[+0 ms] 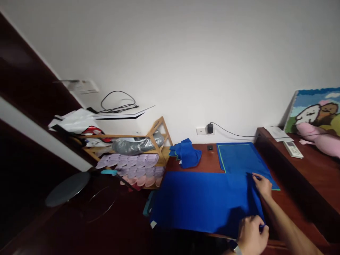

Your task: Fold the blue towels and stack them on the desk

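A large blue cloth [196,202] lies spread over the reddish-brown tabletop, with its left end at the table's edge and a small white tag at its near left corner. My left hand [252,233], with a watch at the wrist, is closed on the cloth's near right corner. Farther back, my right hand [262,185] pinches the far right corner, and the cloth's right side is lifted a little between the two. Behind it, a flat blue cloth with green edging [239,156] is partly covered. A crumpled blue cloth [187,154] sits at the back left.
Against the wall, a wooden shoe rack [159,131] holds lilac and pink slippers [140,166]. A round stool [67,189] stands left. On the raised surface at right are a remote control [293,149], a pink plush toy [318,138] and a picture [316,109]. A black plug [210,128] trails a cable.
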### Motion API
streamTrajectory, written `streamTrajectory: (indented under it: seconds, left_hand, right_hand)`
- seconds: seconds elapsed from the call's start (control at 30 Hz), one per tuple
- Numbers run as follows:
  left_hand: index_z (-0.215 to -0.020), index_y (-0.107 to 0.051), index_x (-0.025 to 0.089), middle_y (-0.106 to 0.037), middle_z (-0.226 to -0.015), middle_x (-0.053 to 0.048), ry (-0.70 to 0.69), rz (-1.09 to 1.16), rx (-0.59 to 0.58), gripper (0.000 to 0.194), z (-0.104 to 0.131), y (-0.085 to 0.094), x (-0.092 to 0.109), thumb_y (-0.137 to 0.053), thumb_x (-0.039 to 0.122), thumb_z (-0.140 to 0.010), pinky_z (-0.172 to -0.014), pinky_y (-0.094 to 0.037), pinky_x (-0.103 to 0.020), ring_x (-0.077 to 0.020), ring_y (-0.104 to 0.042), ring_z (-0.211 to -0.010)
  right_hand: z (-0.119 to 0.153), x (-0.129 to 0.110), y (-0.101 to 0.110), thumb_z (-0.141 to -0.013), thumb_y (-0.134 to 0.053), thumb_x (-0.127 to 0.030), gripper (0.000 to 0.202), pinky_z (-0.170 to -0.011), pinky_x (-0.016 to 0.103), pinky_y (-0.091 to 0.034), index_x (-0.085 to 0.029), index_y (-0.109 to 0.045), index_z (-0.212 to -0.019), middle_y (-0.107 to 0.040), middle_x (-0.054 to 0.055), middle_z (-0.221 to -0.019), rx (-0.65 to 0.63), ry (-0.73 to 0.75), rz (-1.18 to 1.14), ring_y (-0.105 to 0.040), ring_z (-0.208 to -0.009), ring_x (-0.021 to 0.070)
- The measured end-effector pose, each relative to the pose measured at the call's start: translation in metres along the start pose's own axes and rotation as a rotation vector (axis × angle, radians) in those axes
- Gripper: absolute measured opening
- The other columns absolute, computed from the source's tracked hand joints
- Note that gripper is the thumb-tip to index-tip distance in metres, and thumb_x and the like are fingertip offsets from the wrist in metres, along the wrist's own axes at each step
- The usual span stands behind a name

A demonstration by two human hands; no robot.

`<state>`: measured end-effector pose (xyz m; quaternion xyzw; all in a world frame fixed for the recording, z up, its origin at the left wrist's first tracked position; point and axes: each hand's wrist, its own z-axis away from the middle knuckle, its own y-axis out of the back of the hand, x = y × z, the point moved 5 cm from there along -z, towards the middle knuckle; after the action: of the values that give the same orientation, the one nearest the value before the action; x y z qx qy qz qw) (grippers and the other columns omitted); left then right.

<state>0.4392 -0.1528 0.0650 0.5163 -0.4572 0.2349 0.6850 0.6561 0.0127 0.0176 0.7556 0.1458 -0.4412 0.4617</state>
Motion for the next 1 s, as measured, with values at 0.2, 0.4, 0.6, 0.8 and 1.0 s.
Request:
streamTrajectory:
  seconds: [0.2,0.4,0.6,0.8,1.0]
  left_hand:
    - [-0.082,-0.075,0.024,-0.08,-0.081,-0.008,0.099,0.192,0.186,0.018,0.031,0.104,-0.032,-0.076,0.042,-0.086,-0.073,-0.053,-0.031,-0.0206,-0.072,-0.074]
    - [-0.084,-0.072,0.022,-0.075,-0.067,-0.003,0.134,0.385,0.383,0.036,0.09,0.226,-0.084,-0.075,0.057,-0.087,-0.06,-0.051,-0.024,-0.0181,-0.074,-0.063]
    - [-0.095,-0.071,0.023,-0.075,-0.073,-0.003,0.274,0.286,0.679,0.046,0.166,0.326,-0.172,-0.062,0.068,-0.093,-0.065,-0.053,-0.027,-0.0203,-0.075,-0.067]
    - [-0.086,-0.072,0.027,-0.075,-0.087,-0.008,0.478,-0.161,0.875,0.029,0.211,0.352,-0.261,-0.054,0.046,-0.098,-0.082,-0.056,-0.039,-0.0281,-0.073,-0.088]
    - [-0.089,-0.074,0.027,-0.074,-0.108,-0.013,0.37,-0.246,1.024,0.032,0.22,0.335,-0.292,-0.051,0.045,-0.103,-0.093,-0.057,-0.047,-0.0317,-0.071,-0.102]
  right_hand:
    - [-0.004,-0.113,-0.071,-0.081,-0.043,-0.048,0.062,-0.079,0.042,-0.059,-0.011,-0.079,-0.114,-0.082,0.017,-0.1,-0.133,0.099,-0.081,-0.075,-0.087,0.029]
    - [0.045,-0.259,-0.193,-0.087,-0.046,-0.037,0.041,-0.085,0.035,-0.06,-0.021,-0.083,-0.099,-0.084,0.007,-0.099,-0.514,0.349,-0.093,-0.076,-0.092,0.0237]
    - [0.125,-0.375,-0.317,-0.095,-0.054,-0.029,0.032,-0.098,0.034,-0.058,-0.023,-0.08,-0.112,-0.083,0.005,-0.113,-0.821,0.588,0.051,-0.075,-0.106,0.0222]
    - [0.197,-0.4,-0.39,-0.098,-0.072,-0.04,0.025,-0.1,0.044,-0.057,-0.019,-0.074,-0.111,-0.076,0.007,-0.116,-1.015,0.76,0.346,-0.072,-0.106,0.0209]
    - [0.222,-0.383,-0.41,-0.104,-0.055,-0.026,0.029,-0.11,0.051,-0.048,-0.02,-0.073,-0.126,-0.068,0.012,-0.139,-0.97,0.842,0.562,-0.061,-0.13,0.0286]
